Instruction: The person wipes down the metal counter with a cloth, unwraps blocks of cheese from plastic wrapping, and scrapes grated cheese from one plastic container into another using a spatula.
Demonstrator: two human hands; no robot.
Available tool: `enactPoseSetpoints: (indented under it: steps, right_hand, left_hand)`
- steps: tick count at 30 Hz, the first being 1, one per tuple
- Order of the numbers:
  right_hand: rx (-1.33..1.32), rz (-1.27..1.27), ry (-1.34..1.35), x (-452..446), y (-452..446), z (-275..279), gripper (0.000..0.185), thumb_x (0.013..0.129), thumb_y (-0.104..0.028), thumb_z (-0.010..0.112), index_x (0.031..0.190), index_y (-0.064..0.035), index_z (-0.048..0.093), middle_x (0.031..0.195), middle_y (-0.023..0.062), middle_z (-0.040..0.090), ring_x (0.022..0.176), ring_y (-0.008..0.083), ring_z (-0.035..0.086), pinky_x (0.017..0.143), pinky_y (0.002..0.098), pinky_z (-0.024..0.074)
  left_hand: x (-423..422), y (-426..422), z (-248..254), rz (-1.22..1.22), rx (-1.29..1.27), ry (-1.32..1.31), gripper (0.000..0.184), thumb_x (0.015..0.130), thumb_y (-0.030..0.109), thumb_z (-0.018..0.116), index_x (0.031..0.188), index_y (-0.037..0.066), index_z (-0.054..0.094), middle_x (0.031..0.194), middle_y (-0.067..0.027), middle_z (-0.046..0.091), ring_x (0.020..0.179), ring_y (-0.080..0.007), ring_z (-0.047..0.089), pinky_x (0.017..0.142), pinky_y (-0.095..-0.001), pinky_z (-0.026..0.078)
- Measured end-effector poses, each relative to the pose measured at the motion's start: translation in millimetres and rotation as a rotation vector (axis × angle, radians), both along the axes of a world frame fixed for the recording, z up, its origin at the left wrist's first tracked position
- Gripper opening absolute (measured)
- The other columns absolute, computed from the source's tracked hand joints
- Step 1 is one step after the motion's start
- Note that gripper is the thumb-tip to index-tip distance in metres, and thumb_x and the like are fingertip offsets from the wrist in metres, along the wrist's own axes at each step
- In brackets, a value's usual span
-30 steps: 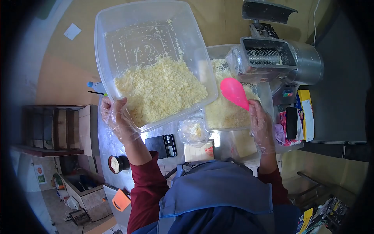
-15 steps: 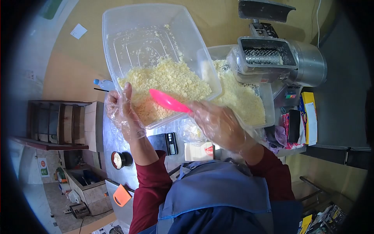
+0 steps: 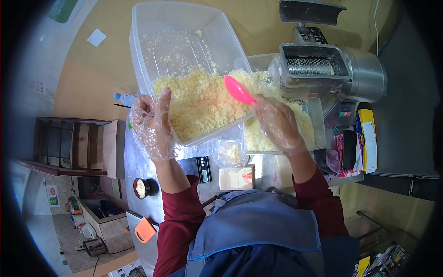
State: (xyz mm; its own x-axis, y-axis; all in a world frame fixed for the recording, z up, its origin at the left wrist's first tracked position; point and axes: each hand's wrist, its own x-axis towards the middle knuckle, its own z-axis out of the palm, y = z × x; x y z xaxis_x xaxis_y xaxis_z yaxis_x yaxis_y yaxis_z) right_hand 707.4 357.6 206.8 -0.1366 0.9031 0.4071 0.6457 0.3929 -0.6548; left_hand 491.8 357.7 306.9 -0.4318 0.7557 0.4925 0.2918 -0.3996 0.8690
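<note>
My left hand, in a clear plastic glove, grips the near left corner of a tilted clear bin, its thumb over the rim. Pale yellow grated food is heaped in the bin's lower part. My right hand, also gloved, is closed round the handle of a pink scoop. The scoop is at the bin's right side, with some grated food beside it. Under and right of it stands a second clear bin holding more grated food, partly hidden by my right hand.
A metal grater machine stands over the second bin. Nearer me are a black scale, a plastic bag, a carton and a small dark bowl. A bottle is behind my left hand.
My right hand brought the scoop left from the second bin into the tilted bin's food, then moved back right to its edge. The tilted bin and my left hand shifted right.
</note>
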Motion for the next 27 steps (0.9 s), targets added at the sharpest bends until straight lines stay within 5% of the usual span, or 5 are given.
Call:
enactPoseSetpoints:
  steps: [4,8,10,14,27]
  right_hand:
    - [0.150,0.281,0.392,-27,-12,12,0.025,0.094,-0.019,0.051,0.107,-0.0016,0.061,0.079,0.0167,0.063,0.071,0.0330,0.062,0.064,0.0416,0.0497]
    - [-0.079,0.231,0.035,-32,14,17,0.025,0.093,-0.020,0.051,0.105,-0.0024,0.064,0.082,0.0169,0.064,0.073,0.0319,0.063,0.067,0.0413,0.0501]
    - [0.300,0.154,0.007,-32,33,-23,0.023,0.092,-0.020,0.052,0.102,-0.0039,0.066,0.084,0.0173,0.065,0.075,0.0318,0.063,0.069,0.0420,0.0498]
    - [-0.076,-0.036,-0.197,-21,38,-26,0.022,0.091,-0.020,0.052,0.101,-0.0052,0.066,0.080,0.0169,0.065,0.074,0.0352,0.061,0.069,0.0443,0.0489]
    - [0.007,0.139,-0.003,-10,2,-2,0.021,0.092,-0.021,0.052,0.103,-0.0081,0.066,0.075,0.0138,0.066,0.064,0.0270,0.063,0.062,0.0399,0.0536]
  left_hand:
    - [-2,5,-3,-0.050,0.043,0.007,0.042,0.078,0.009,0.076,0.063,0.011,0.037,0.063,0.0061,0.032,0.059,-0.0035,0.029,0.055,-0.0187,0.027]
    - [-1,4,0,-0.039,0.006,-0.027,0.044,0.078,0.011,0.077,0.062,0.010,0.036,0.063,0.0057,0.031,0.059,-0.0038,0.029,0.055,-0.0192,0.027]
    - [-5,4,0,0.107,-0.086,0.191,0.046,0.077,0.013,0.078,0.061,0.009,0.035,0.063,0.0055,0.031,0.060,-0.0041,0.028,0.054,-0.0188,0.027]
    - [1,-1,5,0.118,-0.103,0.212,0.048,0.077,0.015,0.079,0.061,0.009,0.034,0.062,0.0056,0.031,0.059,-0.0044,0.028,0.052,-0.0187,0.026]
    - [7,1,5,0.050,-0.179,0.116,0.041,0.076,0.020,0.079,0.062,0.009,0.042,0.062,0.0045,0.035,0.059,-0.0072,0.031,0.056,-0.0243,0.025]
